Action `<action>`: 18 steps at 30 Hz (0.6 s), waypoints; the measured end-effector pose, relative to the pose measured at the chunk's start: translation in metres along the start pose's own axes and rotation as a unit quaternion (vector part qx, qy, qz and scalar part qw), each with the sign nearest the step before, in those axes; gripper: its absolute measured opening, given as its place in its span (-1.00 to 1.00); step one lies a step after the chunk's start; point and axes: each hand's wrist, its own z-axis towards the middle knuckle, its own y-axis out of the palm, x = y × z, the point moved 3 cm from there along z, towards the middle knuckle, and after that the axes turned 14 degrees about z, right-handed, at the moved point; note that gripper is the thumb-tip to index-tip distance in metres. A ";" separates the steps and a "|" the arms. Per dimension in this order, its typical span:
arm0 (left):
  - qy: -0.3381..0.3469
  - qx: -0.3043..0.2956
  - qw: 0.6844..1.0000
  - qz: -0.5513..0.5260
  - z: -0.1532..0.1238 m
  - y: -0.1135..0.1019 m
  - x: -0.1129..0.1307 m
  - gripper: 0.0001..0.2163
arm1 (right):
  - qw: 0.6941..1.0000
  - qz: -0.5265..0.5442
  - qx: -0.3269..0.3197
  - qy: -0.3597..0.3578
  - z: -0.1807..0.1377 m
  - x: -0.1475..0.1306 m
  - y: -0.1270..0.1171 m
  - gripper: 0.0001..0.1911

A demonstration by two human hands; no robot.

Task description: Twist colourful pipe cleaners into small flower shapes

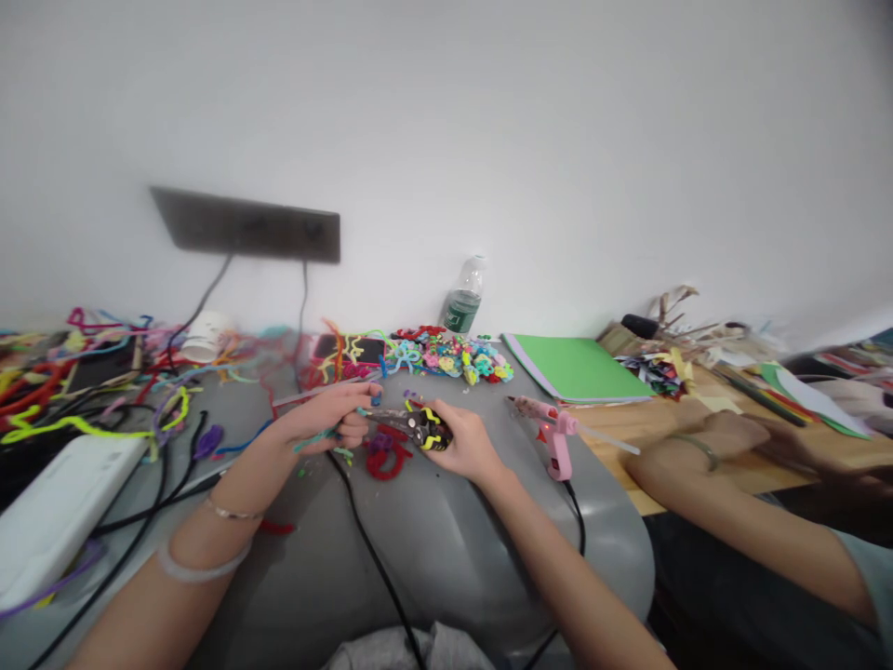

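Observation:
My right hand (464, 442) is closed around the handles of black-and-yellow pliers (417, 427). Their jaws point left, to the fingertips of my left hand (340, 411). Pinched in those left fingers is a teal pipe cleaner (317, 439), its tail sticking out below the hand. Whether the jaws grip its end I cannot tell. A curled red pipe cleaner (386, 463) with a purple bit lies just under the pliers on the grey surface (446, 530). Small coloured scraps are scattered around it.
A pink glue gun (556, 437) stands at right, its cord trailing down. Behind are a heap of pipe-cleaner flowers (464, 355), a water bottle (465, 296) and a green pad (579, 366). Loose pipe cleaners, cables and a white box (76, 502) crowd the left. A co-worker's arm (739, 502) rests at right.

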 end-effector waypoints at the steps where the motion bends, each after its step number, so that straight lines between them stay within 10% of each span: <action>1: 0.005 0.001 1.000 0.002 0.000 0.001 0.000 -0.91 | 1.000 0.000 0.003 0.003 0.000 0.000 0.000 -0.67; 18: 0.129 0.030 0.971 0.197 -0.004 -0.018 0.012 -0.66 | 0.997 -0.007 0.064 0.037 -0.002 0.001 -0.002 -0.73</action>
